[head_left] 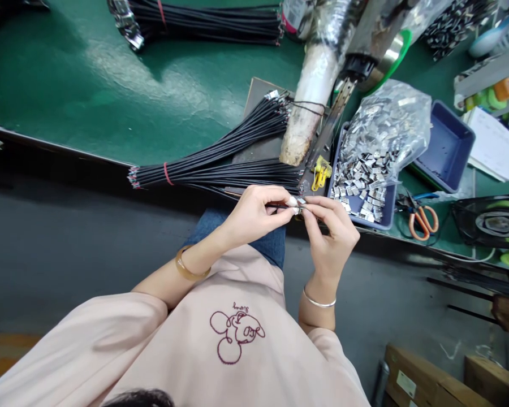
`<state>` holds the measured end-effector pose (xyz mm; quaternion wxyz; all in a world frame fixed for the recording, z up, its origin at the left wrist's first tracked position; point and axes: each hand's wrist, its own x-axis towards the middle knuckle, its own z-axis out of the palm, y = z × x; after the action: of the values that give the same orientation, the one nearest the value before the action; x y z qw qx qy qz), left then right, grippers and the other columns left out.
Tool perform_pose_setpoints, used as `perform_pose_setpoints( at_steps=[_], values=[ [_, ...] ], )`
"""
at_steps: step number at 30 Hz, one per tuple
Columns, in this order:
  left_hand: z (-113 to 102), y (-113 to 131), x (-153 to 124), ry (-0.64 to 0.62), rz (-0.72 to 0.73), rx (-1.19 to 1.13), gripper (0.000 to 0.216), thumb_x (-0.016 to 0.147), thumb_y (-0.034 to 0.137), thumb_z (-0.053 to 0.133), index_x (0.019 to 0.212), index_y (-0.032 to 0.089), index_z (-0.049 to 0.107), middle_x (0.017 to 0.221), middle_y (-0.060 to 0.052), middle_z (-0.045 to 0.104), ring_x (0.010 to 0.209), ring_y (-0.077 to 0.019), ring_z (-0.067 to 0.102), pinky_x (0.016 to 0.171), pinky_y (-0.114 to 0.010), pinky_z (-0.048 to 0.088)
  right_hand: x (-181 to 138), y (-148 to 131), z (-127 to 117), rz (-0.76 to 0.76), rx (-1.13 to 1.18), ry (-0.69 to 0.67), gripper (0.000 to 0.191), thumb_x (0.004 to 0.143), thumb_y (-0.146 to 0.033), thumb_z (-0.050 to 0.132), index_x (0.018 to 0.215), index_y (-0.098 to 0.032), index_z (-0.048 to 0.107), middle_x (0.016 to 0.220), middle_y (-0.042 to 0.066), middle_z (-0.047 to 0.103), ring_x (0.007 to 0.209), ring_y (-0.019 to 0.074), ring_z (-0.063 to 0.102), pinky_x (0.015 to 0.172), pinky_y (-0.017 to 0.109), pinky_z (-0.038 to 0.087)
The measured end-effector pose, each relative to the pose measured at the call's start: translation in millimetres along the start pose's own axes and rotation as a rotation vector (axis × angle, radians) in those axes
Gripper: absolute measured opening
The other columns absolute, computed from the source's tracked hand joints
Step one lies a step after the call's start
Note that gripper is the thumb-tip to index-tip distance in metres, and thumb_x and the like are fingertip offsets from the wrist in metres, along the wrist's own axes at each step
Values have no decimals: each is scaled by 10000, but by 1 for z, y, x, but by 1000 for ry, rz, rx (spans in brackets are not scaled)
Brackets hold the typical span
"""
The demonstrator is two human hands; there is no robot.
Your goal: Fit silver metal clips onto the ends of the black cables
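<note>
My left hand (261, 212) pinches the end of a black cable near the table's front edge. Against its fingertips, my right hand (331, 226) is closed on a small silver metal connector shell (301, 200), which sits at that cable end. The fingers cover most of the connector, so its exact fit on the cable cannot be made out. Just beyond my hands lies a bundle of black cables (212, 152), tied with a red band, its far ends fanned into two groups. Right of my hands a blue tray (384, 221) holds many loose metal shells (365, 181).
A wrapped white nozzle-like tube (301, 113) hangs over the cables. A yellow clip-like piece (321, 172) lies beside the tray. Orange-handled pliers (424, 222) rest further right, near a second blue tray (443, 147). Another cable bundle (212, 22) lies at the back.
</note>
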<state>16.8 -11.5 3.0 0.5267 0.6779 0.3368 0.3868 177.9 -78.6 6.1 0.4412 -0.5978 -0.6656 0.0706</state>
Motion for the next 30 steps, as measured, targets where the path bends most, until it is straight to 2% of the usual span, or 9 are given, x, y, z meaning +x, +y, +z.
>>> perform_pose_setpoints(
  at_steps=[6,13,18,21,23,27,30],
  values=[
    [2,-2,-2,4,88,130,109,813,137,615,722,145,675,640,17,572,569,-82,448,560,-220,349,0,-2,-2,-38,-62,-21,157,906,-141,629,973,-251,720,1027,26,746,963,173,717,895,354,605],
    [10,-3,-10,74,162,176,87,882,158,566,802,153,597,623,42,514,526,-66,388,533,-206,336,-4,-2,19,289,369,95,39,865,-194,670,853,-208,704,1015,42,713,888,146,713,744,282,613],
    [10,-2,-12,84,182,144,69,882,164,563,815,160,579,655,27,552,538,-67,419,529,-196,357,-4,4,29,374,530,103,41,848,-231,674,820,-201,679,1014,48,701,935,160,705,796,308,611],
    [9,-1,-12,80,152,104,62,881,178,570,830,155,595,675,9,587,551,-73,455,538,-203,375,-4,6,33,380,630,80,80,842,-254,671,782,-202,663,993,42,704,912,162,712,774,310,613],
    [7,0,-12,50,83,29,97,898,193,556,815,154,586,653,8,591,542,-72,476,535,-200,385,-6,3,35,363,572,110,80,855,-260,667,796,-205,671,1001,43,707,899,158,712,741,298,607],
    [2,-1,-8,-53,-111,-251,148,901,218,560,769,153,573,572,24,567,499,-64,503,514,-182,409,-8,-7,34,265,258,194,49,882,-253,671,884,-222,709,1033,47,714,941,172,710,748,317,607],
    [-1,-2,-3,-31,-203,-386,105,845,230,636,799,135,640,553,33,541,481,-57,469,486,-182,381,-7,-11,28,176,183,280,81,922,-235,623,936,-239,703,1018,43,722,941,191,721,775,374,629]
  ],
)
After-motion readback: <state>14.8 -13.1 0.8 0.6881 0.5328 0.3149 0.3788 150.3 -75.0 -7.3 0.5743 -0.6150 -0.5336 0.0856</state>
